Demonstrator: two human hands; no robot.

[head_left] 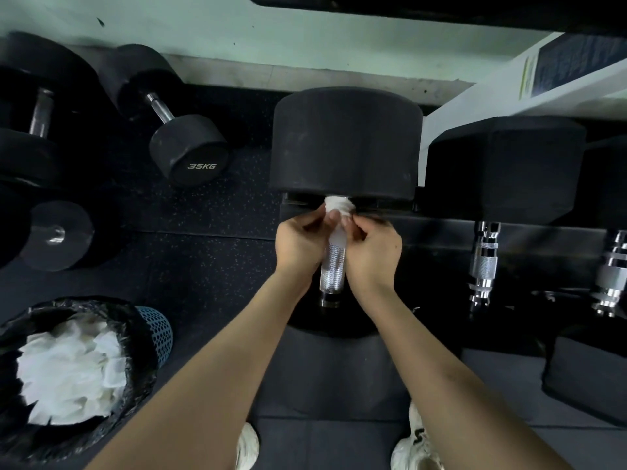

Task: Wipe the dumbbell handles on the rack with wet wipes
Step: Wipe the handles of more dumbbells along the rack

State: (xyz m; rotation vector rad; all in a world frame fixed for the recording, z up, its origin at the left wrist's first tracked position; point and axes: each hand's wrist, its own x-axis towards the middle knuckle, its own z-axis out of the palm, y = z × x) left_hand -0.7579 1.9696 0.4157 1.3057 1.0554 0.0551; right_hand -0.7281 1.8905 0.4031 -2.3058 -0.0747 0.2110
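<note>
Mid-task, by the look of it. Working on the large round dumbbell (346, 140) on the rack (441, 239), at the far end of its handle (332, 269). Wet wipe (339, 206) bunched round that far end, hard against the far head. Pinched from one side by the left hand (298, 242) and from the other by the right hand (373, 245), both curled narrow onto the cloth, neither spread wide. Nothing else held in either.

Nearer stretch of knurled steel bare and bright below the wipe; cannot tell whether already wiped or yet to be done. Judged: this handle under way, not finished.

Evidence of work done: bin (156, 330) on the floor at lower left, lined in black, heaped with crumpled used wipes (68, 368). Suggests a good many handles already cleaned, though not which ones.

Possibly left: next chrome handle (485, 259) just to the right on the same rack, and a further handle (614, 273) beyond it. No wipe on either, no hand near. Cannot tell clean from dirty by sight.

Also loose dumbbells on the floor to the left, among them the 35KG dumbbell (183, 147); off the rack, so likely outside the job. No wipe packet in view
</note>
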